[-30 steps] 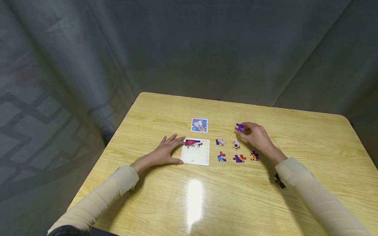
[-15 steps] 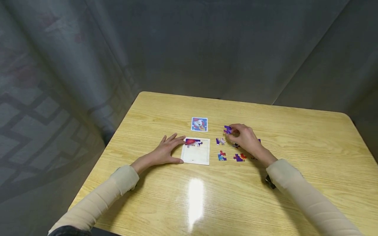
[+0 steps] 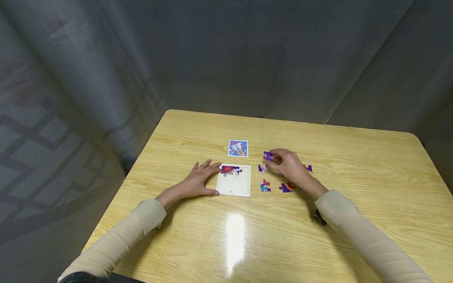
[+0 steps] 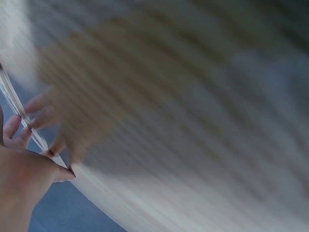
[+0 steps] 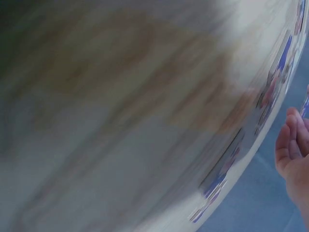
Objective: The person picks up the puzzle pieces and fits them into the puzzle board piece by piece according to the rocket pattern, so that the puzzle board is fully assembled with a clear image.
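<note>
A dark grey curtain (image 3: 247,59) takes the biggest part of the head view, standing behind the bench (image 3: 283,232) and along its left side. The bench has a yellow wood grain, and a white reflection shines on its near part. Two arms in beige sleeves (image 3: 357,232) come from the near side.

The left hand (image 3: 198,182) lies at the left side of a pale square tray (image 3: 233,186). Its fingers are spread; the thumb touches the tray near its lower left corner and the index finger touches near the upper left one. The right hand (image 3: 288,165) is to the right of the tray, and its fingers pinch a purple piece (image 3: 267,156) of a puzzle between thumb and fingertips. This piece is near the card and the tray, apart from both.

Beyond the tray lies a small square card (image 3: 238,148), printed with a white and red rocket on blue. In the upper left part of the tray are joined pieces (image 3: 230,169), red, white and purple.

Around the right hand lie loose pieces: a white and purple piece (image 3: 262,168) just below the pinched one, a blue and red piece (image 3: 265,186) nearer, and a purple and orange piece (image 3: 286,188) beside it. A red and purple piece (image 3: 309,168) is partly covered by the right hand and wrist.
</note>
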The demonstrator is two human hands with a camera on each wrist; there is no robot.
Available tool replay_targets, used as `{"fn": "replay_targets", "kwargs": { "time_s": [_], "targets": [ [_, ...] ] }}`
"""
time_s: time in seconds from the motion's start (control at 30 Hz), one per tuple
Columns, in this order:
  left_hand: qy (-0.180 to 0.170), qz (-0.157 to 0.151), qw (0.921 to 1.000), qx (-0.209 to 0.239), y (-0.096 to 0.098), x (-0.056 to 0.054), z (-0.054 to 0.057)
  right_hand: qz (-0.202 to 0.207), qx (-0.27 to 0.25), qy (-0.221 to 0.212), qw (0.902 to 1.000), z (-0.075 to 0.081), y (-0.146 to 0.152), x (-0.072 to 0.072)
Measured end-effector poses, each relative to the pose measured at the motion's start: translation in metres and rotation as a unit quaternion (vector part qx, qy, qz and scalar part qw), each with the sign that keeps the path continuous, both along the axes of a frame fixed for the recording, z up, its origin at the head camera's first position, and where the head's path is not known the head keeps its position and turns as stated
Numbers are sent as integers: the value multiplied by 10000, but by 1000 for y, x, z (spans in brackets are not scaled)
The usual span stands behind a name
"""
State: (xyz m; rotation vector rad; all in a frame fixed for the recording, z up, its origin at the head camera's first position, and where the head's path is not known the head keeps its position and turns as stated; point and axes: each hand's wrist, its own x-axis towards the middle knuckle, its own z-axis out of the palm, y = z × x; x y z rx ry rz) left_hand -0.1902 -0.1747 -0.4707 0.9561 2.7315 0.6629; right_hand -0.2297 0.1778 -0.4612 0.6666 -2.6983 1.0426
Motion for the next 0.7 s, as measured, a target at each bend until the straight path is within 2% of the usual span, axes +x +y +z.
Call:
{"fn": "replay_targets", "kwargs": {
  "time_s": [0.13,0.53,0.7],
  "targets": [
    [-16,-6,10000,16,0,0,1,31,91,-246,9997,2,-9,2],
    [9,-32,10000,50,2,0,2,415,32,-209,9989,2,-34,5],
    [-3,-6,10000,51,2,0,3,502,71,-334,9982,1,-43,6]
  ]
}}
